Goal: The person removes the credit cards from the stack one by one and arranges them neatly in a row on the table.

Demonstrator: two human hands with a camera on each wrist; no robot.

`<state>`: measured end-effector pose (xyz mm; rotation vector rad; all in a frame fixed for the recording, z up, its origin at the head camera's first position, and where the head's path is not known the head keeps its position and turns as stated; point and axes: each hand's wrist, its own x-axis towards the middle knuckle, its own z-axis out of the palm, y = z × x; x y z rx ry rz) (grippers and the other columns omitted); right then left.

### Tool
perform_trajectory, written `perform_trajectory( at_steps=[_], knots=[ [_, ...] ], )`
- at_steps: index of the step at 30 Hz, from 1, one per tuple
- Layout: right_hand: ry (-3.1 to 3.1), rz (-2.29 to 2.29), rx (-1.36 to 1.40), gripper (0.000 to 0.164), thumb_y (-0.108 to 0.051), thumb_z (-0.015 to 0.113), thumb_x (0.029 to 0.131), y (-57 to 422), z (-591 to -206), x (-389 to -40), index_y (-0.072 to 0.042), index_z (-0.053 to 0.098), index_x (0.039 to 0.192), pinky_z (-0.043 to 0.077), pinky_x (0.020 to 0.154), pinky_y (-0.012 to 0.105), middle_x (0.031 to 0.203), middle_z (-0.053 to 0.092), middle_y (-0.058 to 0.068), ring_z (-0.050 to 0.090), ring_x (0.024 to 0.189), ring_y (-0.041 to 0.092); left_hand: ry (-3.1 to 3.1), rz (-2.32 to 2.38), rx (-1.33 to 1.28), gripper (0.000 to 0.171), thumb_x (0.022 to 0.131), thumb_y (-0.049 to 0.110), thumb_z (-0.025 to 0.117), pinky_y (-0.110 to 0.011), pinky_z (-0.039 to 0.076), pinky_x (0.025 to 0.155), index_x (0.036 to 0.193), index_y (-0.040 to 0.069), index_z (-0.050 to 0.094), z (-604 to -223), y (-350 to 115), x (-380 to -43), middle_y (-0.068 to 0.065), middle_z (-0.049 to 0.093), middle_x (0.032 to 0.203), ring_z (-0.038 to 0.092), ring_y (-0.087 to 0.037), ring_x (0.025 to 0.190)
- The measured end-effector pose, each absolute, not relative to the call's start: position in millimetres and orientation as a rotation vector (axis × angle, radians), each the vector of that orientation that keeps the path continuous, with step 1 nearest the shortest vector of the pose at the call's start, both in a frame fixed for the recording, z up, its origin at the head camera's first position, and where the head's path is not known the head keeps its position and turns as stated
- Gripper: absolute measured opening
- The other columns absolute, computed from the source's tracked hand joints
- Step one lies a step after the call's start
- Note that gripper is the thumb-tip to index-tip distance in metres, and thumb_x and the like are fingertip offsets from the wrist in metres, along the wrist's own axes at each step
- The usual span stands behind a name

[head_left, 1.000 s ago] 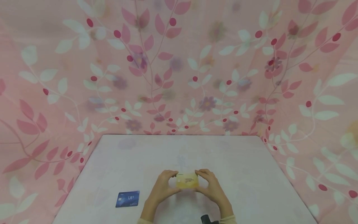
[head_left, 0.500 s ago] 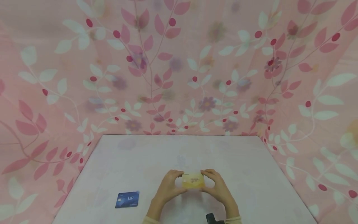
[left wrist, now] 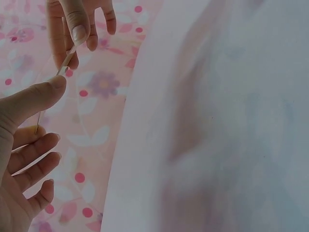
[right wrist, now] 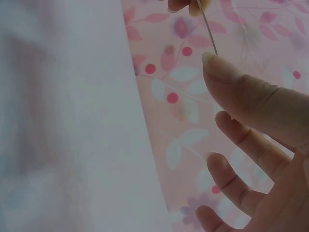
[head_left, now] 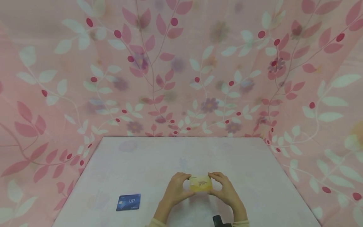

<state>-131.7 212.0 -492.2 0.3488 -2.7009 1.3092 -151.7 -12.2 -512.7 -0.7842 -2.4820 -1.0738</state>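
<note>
A yellow card (head_left: 200, 183) with small dark print is held up between both hands over the table. My left hand (head_left: 176, 189) pinches its left edge between thumb and fingers. My right hand (head_left: 225, 190) pinches the right edge the same way. Seen edge-on in the left wrist view, the card (left wrist: 66, 62) is a thin strip between the two hands, and the left thumb (left wrist: 41, 99) presses along it. In the right wrist view the right thumb (right wrist: 241, 89) lies against the thin card (right wrist: 208, 29). A blue card (head_left: 128, 202) marked VIP lies flat to the left.
The pale table (head_left: 136, 160) stretches behind and to both sides of the hands. Pink cloth (head_left: 181, 63) with leaves and flowers hangs at the back and sides. A black device (head_left: 217, 220) sits at the right wrist.
Both hands have moved a little to the right with the yellow card held between them. The blue card lies where it was.
</note>
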Motion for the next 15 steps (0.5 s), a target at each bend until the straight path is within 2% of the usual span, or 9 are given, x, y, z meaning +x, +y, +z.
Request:
perform_trajectory(
  at_steps=[7, 15],
  knots=[
    [-2.697, 1.301, 0.340, 0.062, -0.008, 0.085, 0.061, 219.5, -490.5, -129.8, -0.002, 0.063, 0.118, 0.041, 0.091, 0.058, 0.118, 0.059, 0.010, 0.052, 0.108, 0.036, -2.432, -1.041, -0.813, 0.054, 0.059, 0.027, 0.087, -0.029, 0.051, 0.077, 0.102, 0.001, 0.068, -515.5, -4.2, -153.0, -0.002, 0.068, 0.093, 0.060, -0.015, 0.087],
    [-2.715, 1.271, 0.329, 0.062, -0.008, 0.085, 0.061, 226.8, -489.4, -126.8, -0.001, 0.063, 0.118, 0.042, 0.089, 0.056, 0.118, 0.059, 0.011, 0.052, 0.106, 0.035, -2.419, -1.045, -0.822, 0.052, 0.058, 0.027, 0.087, -0.028, 0.050, 0.075, 0.100, 0.002, 0.068, -518.6, 5.2, -153.2, -0.002, 0.068, 0.091, 0.059, -0.014, 0.086]
  ],
)
